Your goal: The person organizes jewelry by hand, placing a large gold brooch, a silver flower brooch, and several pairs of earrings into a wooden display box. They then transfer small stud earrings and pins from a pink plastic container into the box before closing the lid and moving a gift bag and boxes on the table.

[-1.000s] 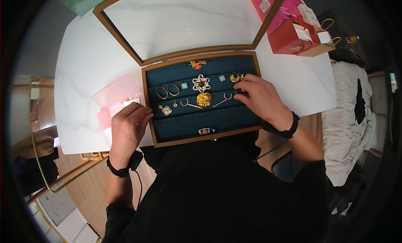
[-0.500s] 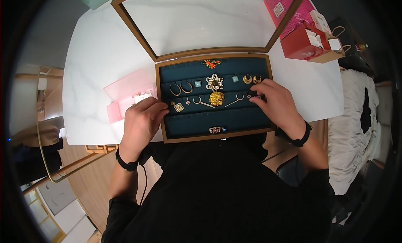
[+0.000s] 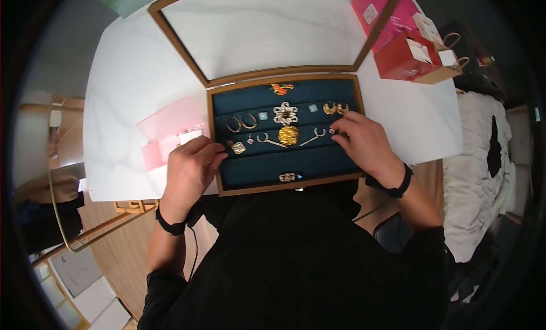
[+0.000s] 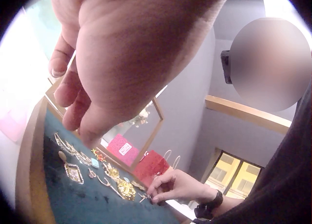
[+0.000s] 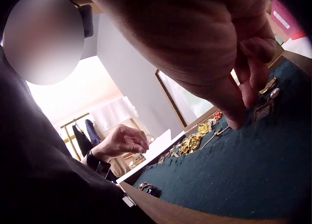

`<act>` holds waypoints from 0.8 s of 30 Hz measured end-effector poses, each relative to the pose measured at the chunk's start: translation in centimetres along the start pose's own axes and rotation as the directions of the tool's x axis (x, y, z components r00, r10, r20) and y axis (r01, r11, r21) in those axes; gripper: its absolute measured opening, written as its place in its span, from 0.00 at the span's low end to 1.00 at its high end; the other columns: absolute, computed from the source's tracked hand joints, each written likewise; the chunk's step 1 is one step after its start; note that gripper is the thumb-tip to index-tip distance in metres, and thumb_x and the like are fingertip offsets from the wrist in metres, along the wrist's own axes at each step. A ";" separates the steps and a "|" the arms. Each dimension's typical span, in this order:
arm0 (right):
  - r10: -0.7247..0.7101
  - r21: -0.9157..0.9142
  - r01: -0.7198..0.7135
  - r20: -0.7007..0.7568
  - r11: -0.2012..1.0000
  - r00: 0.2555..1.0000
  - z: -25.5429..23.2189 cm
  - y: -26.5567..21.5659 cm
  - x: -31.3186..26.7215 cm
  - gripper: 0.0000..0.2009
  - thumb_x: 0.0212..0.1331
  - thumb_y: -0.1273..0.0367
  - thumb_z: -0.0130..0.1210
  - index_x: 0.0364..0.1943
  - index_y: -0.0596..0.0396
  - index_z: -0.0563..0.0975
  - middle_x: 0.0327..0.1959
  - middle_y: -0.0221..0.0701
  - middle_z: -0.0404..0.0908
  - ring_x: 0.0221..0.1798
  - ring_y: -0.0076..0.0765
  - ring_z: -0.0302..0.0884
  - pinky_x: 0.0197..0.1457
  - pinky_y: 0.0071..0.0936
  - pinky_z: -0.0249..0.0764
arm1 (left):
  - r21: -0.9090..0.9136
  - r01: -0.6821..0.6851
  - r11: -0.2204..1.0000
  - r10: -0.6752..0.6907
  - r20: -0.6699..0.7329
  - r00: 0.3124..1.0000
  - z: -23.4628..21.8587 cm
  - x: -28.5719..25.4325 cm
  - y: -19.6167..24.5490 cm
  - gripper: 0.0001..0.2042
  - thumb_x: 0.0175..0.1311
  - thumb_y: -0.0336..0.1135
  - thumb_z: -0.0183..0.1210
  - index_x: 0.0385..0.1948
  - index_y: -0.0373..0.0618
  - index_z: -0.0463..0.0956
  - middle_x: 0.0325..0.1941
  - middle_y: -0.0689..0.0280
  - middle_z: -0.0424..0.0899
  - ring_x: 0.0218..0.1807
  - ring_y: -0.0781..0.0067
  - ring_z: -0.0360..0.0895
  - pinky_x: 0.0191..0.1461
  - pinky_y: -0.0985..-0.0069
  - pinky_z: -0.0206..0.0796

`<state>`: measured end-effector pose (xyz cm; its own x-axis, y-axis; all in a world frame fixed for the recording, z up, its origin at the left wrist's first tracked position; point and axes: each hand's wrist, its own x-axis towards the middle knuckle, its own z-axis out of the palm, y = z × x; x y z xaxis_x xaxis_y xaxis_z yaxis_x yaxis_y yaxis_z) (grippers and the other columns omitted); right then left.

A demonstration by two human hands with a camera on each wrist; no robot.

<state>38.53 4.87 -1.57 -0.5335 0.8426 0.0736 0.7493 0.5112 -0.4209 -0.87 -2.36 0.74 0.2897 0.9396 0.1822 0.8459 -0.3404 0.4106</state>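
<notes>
A wooden jewelry display box (image 3: 359, 97) lies with its glass lid raised, its dark teal velvet rows holding several earrings and brooches. My right hand (image 3: 367, 143) reaches over the right side, thumb and index finger pinching at a small drop earring (image 3: 332, 130). Beside it lie a stick earring (image 3: 312, 138) and gold crescent earrings (image 3: 329, 108). In the right wrist view a square drop earring (image 5: 263, 111) lies behind those fingers. My left hand (image 3: 190, 166) hovers loosely curled at the left rim, holding nothing, near another square drop earring (image 3: 238, 148). A gold brooch (image 3: 288, 135) sits mid-box.
A pink box (image 3: 156, 152) stands left of the display on the white table (image 3: 122, 111). Red gift bag (image 3: 392, 60) and magenta box (image 3: 375, 11) stand at the back right. The raised lid (image 3: 182, 46) leans behind.
The whole head view has shifted. My right fingertips drew back slightly from the small drop earring, then closed in on it again. The left hand stays at the left rim.
</notes>
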 end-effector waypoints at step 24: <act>-0.442 0.244 0.408 0.105 0.880 0.891 2.4 -15.5 7.9 0.09 0.68 0.70 0.71 0.47 0.56 0.84 0.37 0.35 0.83 0.38 0.46 0.85 0.40 0.41 0.81 | 0.004 0.267 0.964 -0.260 -0.201 0.944 -3.7 -7.1 -12.6 0.09 0.62 0.20 0.72 0.43 0.39 0.89 0.40 0.58 0.91 0.39 0.53 0.88 0.44 0.63 0.81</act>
<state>21.75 3.20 3.34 -0.8478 0.5067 0.1565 0.3459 0.7521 -0.5609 -15.25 -4.84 -2.37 -0.0366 0.9689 0.2446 0.8941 -0.0775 0.4410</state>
